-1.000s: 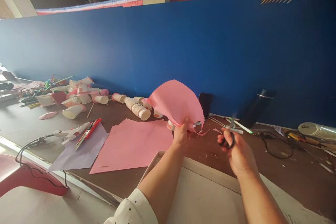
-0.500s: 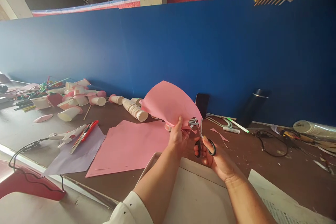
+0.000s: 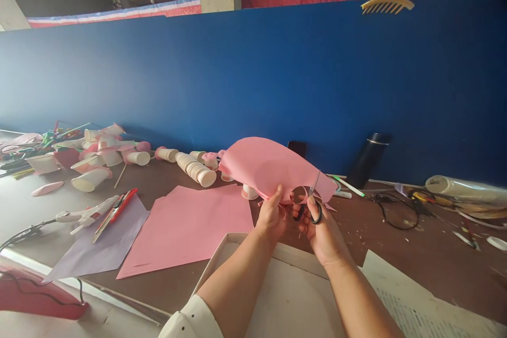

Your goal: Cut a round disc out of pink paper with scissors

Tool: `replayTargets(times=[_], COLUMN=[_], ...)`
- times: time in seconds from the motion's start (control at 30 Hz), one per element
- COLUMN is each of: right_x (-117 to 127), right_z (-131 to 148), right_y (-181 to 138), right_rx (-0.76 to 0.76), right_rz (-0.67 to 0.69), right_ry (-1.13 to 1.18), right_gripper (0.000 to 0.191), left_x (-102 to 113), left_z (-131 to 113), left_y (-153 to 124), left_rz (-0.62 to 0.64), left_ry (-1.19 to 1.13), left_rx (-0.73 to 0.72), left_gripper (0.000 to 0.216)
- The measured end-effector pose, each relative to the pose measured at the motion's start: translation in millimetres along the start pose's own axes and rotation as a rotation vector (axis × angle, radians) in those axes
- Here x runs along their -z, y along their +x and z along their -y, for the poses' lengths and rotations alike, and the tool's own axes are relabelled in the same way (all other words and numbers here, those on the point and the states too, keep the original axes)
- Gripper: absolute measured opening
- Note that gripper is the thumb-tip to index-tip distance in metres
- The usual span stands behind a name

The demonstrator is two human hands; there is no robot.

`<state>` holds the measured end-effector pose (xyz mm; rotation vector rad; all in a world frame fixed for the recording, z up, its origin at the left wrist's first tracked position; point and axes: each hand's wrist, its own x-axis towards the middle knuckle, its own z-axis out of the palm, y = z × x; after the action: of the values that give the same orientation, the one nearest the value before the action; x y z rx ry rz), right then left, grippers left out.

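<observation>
My left hand [image 3: 273, 214] pinches the lower edge of a curved sheet of pink paper [image 3: 261, 166], thumb on top. A round hole shows in the sheet near its right side. With fingers through the black handles, my right hand [image 3: 319, 224] grips a pair of scissors [image 3: 316, 214]. Their blades are at the paper beside the hole, one blade pointing up in front of the sheet. Below both arms lies a shallow white box [image 3: 293, 296]. More pink sheets [image 3: 190, 227] are stacked flat to the left.
A utility knife [image 3: 114, 214] and a glue gun [image 3: 85, 215] lie on purple paper [image 3: 99, 251]. Paper cups [image 3: 196, 169] line the back left. A dark bottle [image 3: 368, 161] leans on the blue partition [image 3: 237, 79]. Cables [image 3: 396, 211] and a printed sheet [image 3: 415, 296] are at right.
The pink sheet has tilted lower and its right side now spreads further right past the scissors. The scissor blades now show above the hole's edge. The view has shifted slightly right.
</observation>
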<state>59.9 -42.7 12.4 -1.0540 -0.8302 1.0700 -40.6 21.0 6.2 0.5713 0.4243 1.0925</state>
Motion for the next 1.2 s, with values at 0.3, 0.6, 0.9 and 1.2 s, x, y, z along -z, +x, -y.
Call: replayTargets(times=[0.3,0.6,0.9,1.2], right_x=[-0.1,-1.2,2.4,3.0], right_z=[-4.2,-4.0,-9.4,-10.9], right_y=[3.6,3.1,6.7,7.7], right_rx=[0.015,0.023,0.001,-0.007], right_rz=[-0.084,-0.121,-0.130,-0.126], right_ry=[-0.136,-0.227,-0.234,-0.243], right_gripper=[0.053,0.056,0.059,0.060], left_x=[-0.7,2.7,-5.1,-2.1], left_z=[5.1,11.8,8.6,11.6], left_y=[1.4,6.0,2.0,4.1], left_rz=[0.018,-0.037,-0.045,-0.047], left_ry=[-0.048,-0.075,-0.106,-0.115], left_rx=[-0.030,0.025,0.052,0.059], left_gripper=[0.049,0.049,0.045,0.045])
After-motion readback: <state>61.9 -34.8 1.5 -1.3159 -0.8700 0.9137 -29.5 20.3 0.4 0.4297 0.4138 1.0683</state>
